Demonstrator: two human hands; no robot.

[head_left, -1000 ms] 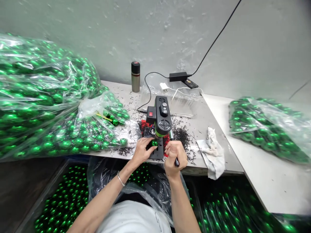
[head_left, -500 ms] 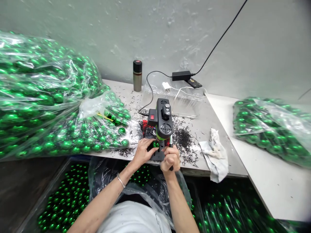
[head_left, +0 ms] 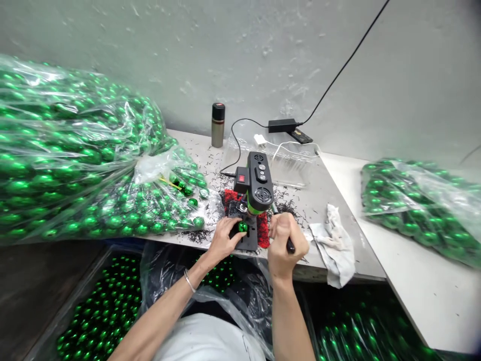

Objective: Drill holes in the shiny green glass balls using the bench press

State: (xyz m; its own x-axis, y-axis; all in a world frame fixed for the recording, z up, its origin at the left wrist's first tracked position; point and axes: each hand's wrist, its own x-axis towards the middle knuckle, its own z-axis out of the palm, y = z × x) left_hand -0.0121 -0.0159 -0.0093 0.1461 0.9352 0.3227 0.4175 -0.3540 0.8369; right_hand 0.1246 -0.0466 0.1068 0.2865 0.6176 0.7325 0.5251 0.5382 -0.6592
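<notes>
Between the thumb and fingers of my left hand is a shiny green ball, held over the black base plate of a small bench drill press. My right hand is closed in a fist around the black-ended lever at the right side of the press. The drill head stands above and just behind the ball. Red fuzzy material lies under the base. Black shavings are scattered about it.
A big clear bag of green balls fills the left, its mouth facing the press. A smaller bag lies right. A white rag hangs over the front edge. Behind stand a bottle, a power adapter and a clear plastic tray.
My right hand and the lever have swung right, away from the ball. The lever now tilts outward. My left hand stays on the ball; the whole view has shifted slightly.
</notes>
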